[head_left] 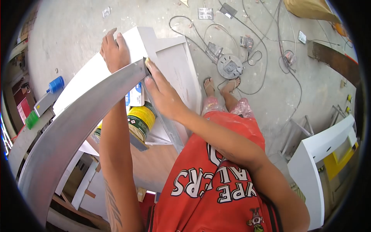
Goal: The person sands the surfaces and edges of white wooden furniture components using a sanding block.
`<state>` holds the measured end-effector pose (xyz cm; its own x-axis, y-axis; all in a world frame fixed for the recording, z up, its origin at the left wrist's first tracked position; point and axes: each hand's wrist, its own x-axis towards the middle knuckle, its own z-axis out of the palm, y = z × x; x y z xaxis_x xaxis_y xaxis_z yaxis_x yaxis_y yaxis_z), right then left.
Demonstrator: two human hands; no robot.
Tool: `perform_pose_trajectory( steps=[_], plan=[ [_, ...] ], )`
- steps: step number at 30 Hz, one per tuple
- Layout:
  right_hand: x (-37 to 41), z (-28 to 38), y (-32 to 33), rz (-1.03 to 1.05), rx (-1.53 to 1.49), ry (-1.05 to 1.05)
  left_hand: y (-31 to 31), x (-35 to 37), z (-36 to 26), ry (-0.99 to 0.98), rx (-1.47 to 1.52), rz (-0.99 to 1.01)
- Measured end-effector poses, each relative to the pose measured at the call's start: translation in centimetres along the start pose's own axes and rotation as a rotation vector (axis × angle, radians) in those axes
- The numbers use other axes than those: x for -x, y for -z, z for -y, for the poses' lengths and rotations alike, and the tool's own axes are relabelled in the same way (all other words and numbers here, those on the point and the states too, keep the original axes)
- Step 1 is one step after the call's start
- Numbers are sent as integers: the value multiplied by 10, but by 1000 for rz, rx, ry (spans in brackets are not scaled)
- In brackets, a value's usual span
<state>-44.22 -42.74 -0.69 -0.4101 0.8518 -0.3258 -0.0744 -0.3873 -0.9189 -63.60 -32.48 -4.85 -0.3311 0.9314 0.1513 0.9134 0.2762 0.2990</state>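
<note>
A long grey curved strip point(73, 116) sweeps from the lower left up to a squared end near the middle. My right hand point(164, 92) is at that end, fingers extended along its edge and pressing a thin dark piece point(147, 72) against it; the fingers partly hide this piece. Beyond the strip, my left hand point(115, 52) rests on a white panelled box point(135, 40), fingers apart and slightly bent. The strip crosses in front of my left forearm. Beside my right hand, a yellow-and-green can point(141, 120) and a blue-and-white packet point(135, 95) sit by the box.
Cables and a round grey reel point(229, 66) lie on the concrete floor near my feet. A white curved frame point(309, 162) stands at the right. A blue bottle point(56, 84) and a green bottle point(31, 119) are at the left. A rusty metal piece point(332, 62) is at upper right.
</note>
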Motion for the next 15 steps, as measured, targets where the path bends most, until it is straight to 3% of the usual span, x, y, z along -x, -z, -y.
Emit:
perform_pose_trajectory(
  steps=[15],
  plan=[
    [4, -4, -2, -30, -89, -4, -1, 2, 2, 10, 18, -1]
  ],
)
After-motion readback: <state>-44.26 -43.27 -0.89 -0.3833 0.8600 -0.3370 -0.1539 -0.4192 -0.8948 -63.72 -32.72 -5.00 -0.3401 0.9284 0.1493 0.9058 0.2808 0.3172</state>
